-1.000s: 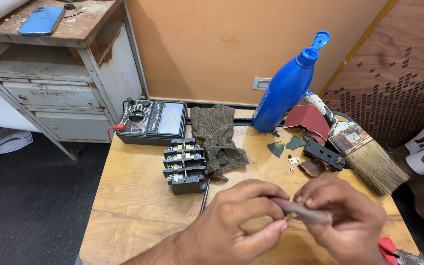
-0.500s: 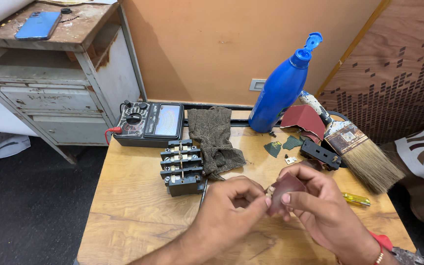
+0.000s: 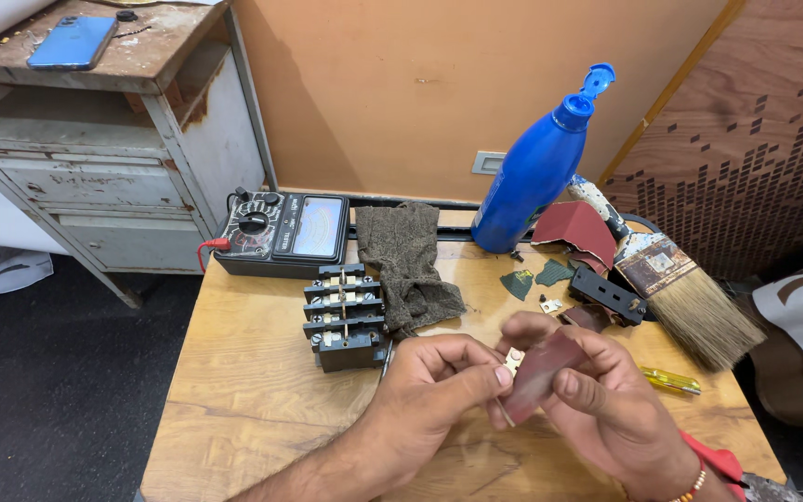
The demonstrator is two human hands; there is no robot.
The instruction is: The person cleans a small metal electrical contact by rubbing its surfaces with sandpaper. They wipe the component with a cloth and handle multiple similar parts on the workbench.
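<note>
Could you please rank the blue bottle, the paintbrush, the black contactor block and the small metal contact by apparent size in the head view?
1. blue bottle
2. paintbrush, nearly alike
3. black contactor block
4. small metal contact

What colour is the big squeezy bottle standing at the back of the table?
The bottle is bright blue, cap included; the head view shows it clearly.

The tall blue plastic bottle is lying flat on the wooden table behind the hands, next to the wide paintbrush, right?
Not quite. In the head view the tall blue plastic bottle stands upright, leaning slightly, with its flip cap open; it is not lying flat. It is indeed on the wooden table, behind the hands and next to the wide paintbrush.
</note>
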